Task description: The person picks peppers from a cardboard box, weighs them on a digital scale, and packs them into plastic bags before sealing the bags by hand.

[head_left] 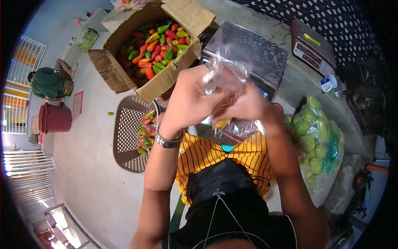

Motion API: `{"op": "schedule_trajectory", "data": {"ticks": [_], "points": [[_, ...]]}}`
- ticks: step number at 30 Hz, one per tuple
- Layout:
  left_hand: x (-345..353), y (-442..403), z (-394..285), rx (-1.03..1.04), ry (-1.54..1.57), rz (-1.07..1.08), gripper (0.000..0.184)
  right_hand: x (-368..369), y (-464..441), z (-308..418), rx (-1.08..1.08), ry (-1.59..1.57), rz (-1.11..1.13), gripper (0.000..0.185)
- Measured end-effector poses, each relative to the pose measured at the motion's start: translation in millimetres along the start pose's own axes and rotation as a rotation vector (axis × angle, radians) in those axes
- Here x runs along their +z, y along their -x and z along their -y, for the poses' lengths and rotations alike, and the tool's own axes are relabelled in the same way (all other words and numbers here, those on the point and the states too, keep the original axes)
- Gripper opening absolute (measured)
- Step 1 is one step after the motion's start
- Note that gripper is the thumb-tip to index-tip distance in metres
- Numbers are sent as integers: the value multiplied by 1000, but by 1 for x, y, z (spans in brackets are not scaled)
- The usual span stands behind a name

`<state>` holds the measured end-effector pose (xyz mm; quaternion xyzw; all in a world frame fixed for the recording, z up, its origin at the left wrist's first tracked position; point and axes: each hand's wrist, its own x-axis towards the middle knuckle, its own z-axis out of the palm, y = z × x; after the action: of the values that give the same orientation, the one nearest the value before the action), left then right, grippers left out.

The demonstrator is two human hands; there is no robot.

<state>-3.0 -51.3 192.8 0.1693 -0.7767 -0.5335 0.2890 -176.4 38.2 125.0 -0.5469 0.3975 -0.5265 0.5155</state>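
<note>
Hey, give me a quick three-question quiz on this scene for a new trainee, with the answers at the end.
1. True or false: the watch is on the person's right wrist.

2. Fill in the blank: the peppers at the top of the view fill an open box made of ____.

3. Short answer: what are the left hand and right hand holding between them?

Key:
1. False. The watch is on the left one.
2. Cardboard.
3. Clear plastic; it looks like a bag, though it is partly blurred.
</note>
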Motion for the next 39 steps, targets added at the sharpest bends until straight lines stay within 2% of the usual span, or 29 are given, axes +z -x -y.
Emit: {"op": "schedule_trajectory", "data": {"ticks": [2,3,4,5,6,7,9,11,13,14,17,24,30,31,35,37,39], "points": [[-14,-2,14,-2,261,145,29,13,8,-32,43,117,-219,42],[-27,-8,32,87,386,209,31,20,12,-48,73,170,-325,22],[-40,-11,52,-1,404,84,30,22,20,-56,112,3,-385,21],[-46,-16,71,-139,302,-149,32,22,32,-78,175,-160,-496,26],[-55,-22,106,-206,-253,-341,44,24,39,-89,190,-196,-509,27],[-66,-20,140,-43,-1011,-405,62,26,47,-97,209,-233,-522,29],[-68,-22,196,-1,-1333,-519,54,31,59,-107,273,-227,-465,32],[-73,-30,210,-149,-1452,-457,42,50,64,-106,265,-250,-475,29],[-80,-44,211,-475,-1340,-210,27,61,63,-105,255,-269,-491,27],[-82,-47,213,-407,-1405,-210,18,59,64,-105,268,-254,-479,26],[-97,-55,218,-462,-1394,-224,16,62,70,-106,375,-235,-468,25],[-113,-61,220,-399,-1444,-174,20,56,85,-106,421,-144,-450,28],[-129,-63,225,-251,-1571,-150,18,53,97,-99,370,-176,-562,28],[-135,-62,229,-137,-1569,-194,18,52,100,-99,352,-159,-569,28],[-142,-65,230,-148,-1577,-212,20,41,115,-101,430,-82,-557,27],[-137,-62,236,-229,-1616,-193,21,42,115,-98,377,-221,-572,27],[-129,-49,240,-226,-1579,-207,33,38,109,-96,316,-251,-570,25]]}}
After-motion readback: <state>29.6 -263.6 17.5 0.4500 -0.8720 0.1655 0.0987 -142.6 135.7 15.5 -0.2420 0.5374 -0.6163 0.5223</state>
